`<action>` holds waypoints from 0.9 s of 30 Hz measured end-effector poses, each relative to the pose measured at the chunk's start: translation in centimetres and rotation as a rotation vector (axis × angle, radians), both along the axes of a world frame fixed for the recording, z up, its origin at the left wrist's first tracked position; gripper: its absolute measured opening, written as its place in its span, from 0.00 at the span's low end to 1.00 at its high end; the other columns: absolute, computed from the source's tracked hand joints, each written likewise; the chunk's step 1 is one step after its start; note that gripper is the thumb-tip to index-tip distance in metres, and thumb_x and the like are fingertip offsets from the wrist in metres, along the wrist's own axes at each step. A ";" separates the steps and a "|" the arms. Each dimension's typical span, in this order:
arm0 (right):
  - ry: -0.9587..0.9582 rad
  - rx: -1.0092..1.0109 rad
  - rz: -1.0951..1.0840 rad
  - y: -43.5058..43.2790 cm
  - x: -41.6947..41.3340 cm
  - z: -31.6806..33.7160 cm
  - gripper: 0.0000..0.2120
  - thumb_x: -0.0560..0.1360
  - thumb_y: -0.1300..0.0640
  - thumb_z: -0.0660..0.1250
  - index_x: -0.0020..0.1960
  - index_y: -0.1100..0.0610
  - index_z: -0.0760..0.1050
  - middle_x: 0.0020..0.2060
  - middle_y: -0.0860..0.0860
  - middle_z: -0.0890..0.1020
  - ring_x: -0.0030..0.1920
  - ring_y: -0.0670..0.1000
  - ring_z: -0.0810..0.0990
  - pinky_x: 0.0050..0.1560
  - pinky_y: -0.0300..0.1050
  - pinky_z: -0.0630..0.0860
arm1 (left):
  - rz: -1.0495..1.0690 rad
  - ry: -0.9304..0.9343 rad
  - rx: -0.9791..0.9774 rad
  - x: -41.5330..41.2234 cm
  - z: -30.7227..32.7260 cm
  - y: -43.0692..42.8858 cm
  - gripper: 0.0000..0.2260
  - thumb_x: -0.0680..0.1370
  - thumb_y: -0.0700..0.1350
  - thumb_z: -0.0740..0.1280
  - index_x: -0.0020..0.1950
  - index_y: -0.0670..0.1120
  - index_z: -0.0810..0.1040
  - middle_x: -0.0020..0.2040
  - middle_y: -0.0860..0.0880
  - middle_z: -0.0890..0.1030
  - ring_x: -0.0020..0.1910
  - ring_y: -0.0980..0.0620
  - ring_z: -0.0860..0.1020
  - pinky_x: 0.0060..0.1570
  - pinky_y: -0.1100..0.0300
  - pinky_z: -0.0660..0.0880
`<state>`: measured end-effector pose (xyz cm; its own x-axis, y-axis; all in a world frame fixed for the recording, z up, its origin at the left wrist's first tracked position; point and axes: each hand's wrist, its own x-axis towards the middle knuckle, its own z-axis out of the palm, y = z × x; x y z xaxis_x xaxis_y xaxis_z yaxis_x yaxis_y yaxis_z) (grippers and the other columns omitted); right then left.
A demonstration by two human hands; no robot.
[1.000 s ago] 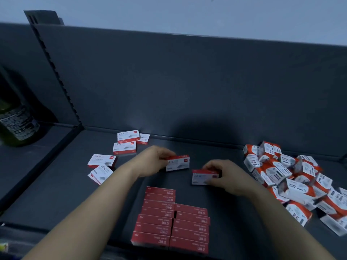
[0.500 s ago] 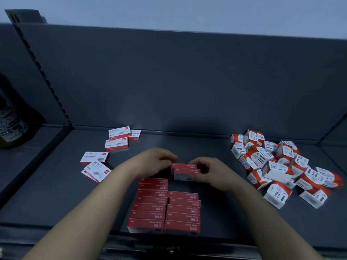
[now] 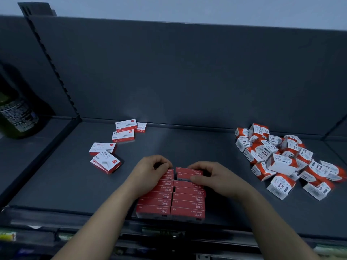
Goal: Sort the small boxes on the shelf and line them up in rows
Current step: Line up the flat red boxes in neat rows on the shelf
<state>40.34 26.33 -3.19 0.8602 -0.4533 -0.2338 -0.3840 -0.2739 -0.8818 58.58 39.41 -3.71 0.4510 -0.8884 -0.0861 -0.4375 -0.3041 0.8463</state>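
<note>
Two rows of red staple boxes (image 3: 187, 205) stand on edge at the front of the dark shelf (image 3: 56, 184). My right hand (image 3: 212, 177) grips two staple boxes (image 3: 188, 172) at the far end of the right row, thumb on their near side. My left hand (image 3: 150, 169) rests with curled fingers on the far end of the left row (image 3: 163, 194); whether it holds a box there is hidden. Several loose staple boxes (image 3: 105, 160) lie flat at the left, more loose staple boxes (image 3: 124, 130) near the back wall.
A jumbled heap of white and orange paper clip boxes (image 3: 281, 160) fills the shelf's right side. A dark green bottle (image 3: 15, 113) stands on the neighbouring shelf at far left. The shelf's back panel (image 3: 187, 81) rises behind.
Both hands came together with a box each, then moved down to the far ends of the two rows. The right hand now holds both boxes at the right row.
</note>
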 end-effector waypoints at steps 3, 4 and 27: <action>0.023 -0.032 -0.001 0.2 0.3 0.2 0.08 0.75 0.51 0.68 0.53 0.50 0.79 0.48 0.48 0.84 0.50 0.47 0.82 0.55 0.46 0.78 | -0.006 -0.011 0.004 0.0 -0.1 0.0 0.06 0.79 0.45 0.64 0.46 0.50 0.80 0.42 0.56 0.82 0.38 0.64 0.78 0.38 0.71 0.70; 0.036 -0.052 0.002 0.2 0.4 0.4 0.08 0.76 0.50 0.67 0.52 0.50 0.80 0.47 0.47 0.84 0.49 0.46 0.82 0.55 0.45 0.78 | -0.012 -0.006 0.009 0.0 -0.1 0.1 0.06 0.79 0.45 0.64 0.46 0.51 0.80 0.42 0.56 0.82 0.39 0.63 0.78 0.39 0.70 0.70; -0.020 -0.538 0.113 -6.1 20.4 -1.0 0.21 0.77 0.57 0.64 0.70 0.54 0.70 0.67 0.50 0.73 0.66 0.49 0.71 0.68 0.45 0.66 | 0.150 -0.531 0.352 18.2 1.5 -3.8 0.12 0.78 0.47 0.65 0.60 0.46 0.75 0.58 0.45 0.77 0.58 0.42 0.74 0.56 0.50 0.72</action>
<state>60.69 20.28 -4.18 0.9124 -0.4088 0.0226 -0.3103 -0.7265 -0.6131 76.80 35.58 -2.26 0.6294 -0.7717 -0.0915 -0.6995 -0.6139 0.3659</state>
